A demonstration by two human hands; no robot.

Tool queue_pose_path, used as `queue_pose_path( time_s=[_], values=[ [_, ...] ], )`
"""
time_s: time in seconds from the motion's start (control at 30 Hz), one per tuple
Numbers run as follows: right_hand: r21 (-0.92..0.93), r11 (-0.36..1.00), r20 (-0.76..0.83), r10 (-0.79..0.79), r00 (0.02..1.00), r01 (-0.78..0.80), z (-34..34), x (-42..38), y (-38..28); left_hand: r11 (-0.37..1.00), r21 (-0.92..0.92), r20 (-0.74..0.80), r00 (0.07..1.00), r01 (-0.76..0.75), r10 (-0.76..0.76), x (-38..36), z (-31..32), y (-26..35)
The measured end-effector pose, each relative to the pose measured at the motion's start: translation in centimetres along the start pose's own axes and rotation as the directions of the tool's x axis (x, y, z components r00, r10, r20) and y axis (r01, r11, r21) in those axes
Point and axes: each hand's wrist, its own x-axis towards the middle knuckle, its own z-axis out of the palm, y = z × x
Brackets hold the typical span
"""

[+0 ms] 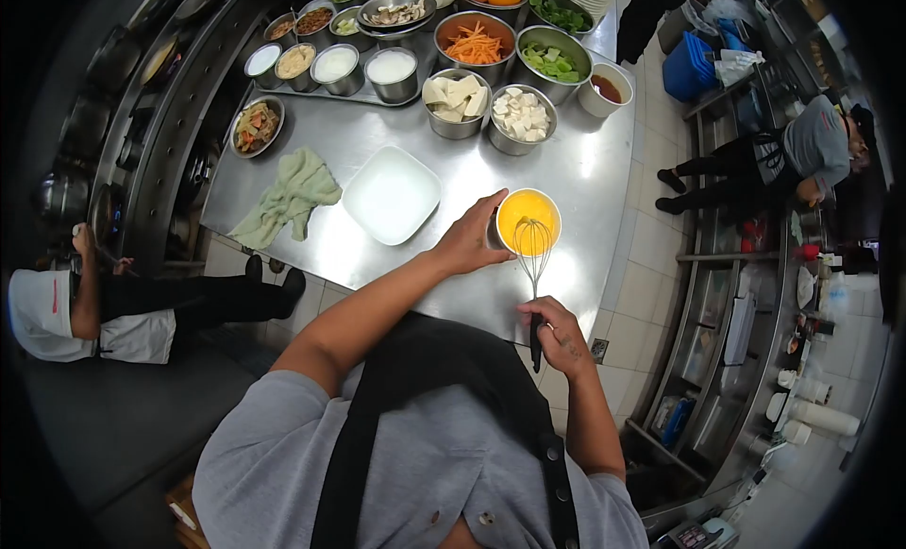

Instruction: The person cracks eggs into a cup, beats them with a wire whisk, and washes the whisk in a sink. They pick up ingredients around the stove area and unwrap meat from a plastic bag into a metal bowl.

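Observation:
My left hand (475,236) is wrapped round the side of a white bowl (557,236) near the front right of the steel table. Yellow beaten egg (525,209) fills much of the bowl. With my right hand (559,337) I grip the black handle of a wire whisk (535,266), whose loops dip into the egg. The whisk slants from the bowl back towards my body. Left of my left hand lies a white square plate (392,195) with nothing on it. Further left is a crumpled green cloth (293,195).
Metal bowls along the table's far side hold carrot strips (477,44), white cubes (521,115), white slabs (456,98) and green vegetables (552,63). A dish of mixed food (256,127) stands at the left. One person (85,308) is at the left, another (802,152) at the right, by shelving.

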Motion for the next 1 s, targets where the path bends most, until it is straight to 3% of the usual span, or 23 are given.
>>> queue_pose_path(
  time_s=[0.1,0.23,0.33,0.57,0.67,0.77,1.0],
  values=[
    [0.145,0.971,-0.116,0.209,0.971,-0.191,1.2,-0.3,0.7,0.999,-0.033,0.008,0.999,0.038,-0.038,0.0,0.0,0.3],
    [-0.168,0.96,-0.244,0.181,0.953,-0.225,1.2,0.5,-1.1,0.996,-0.059,0.005,0.998,0.069,-0.069,0.1,0.1,0.3],
    [-0.34,0.923,-0.334,0.063,0.941,-0.182,0.8,1.0,-1.9,0.999,-0.043,-0.044,0.998,0.034,-0.036,0.4,0.7,0.0],
    [-0.209,0.924,-0.575,0.147,0.804,-0.319,0.8,1.1,-1.6,0.999,-0.03,-0.12,0.992,0.024,-0.028,1.7,2.1,0.2],
    [-0.305,0.872,-0.559,0.162,0.813,-0.383,0.5,1.1,0.6,0.999,-0.022,-0.13,0.991,0.024,-0.027,2.2,2.4,0.3],
    [-0.275,0.864,-0.57,0.207,0.795,-0.422,0.5,1.0,1.4,1.0,-0.019,-0.135,0.991,0.021,-0.024,2.7,2.6,0.2],
    [-0.237,0.9,-0.604,0.159,0.781,-0.366,-0.5,1.5,2.1,0.999,-0.015,-0.15,0.988,0.031,-0.033,3.4,3.2,0.4]
  ],
)
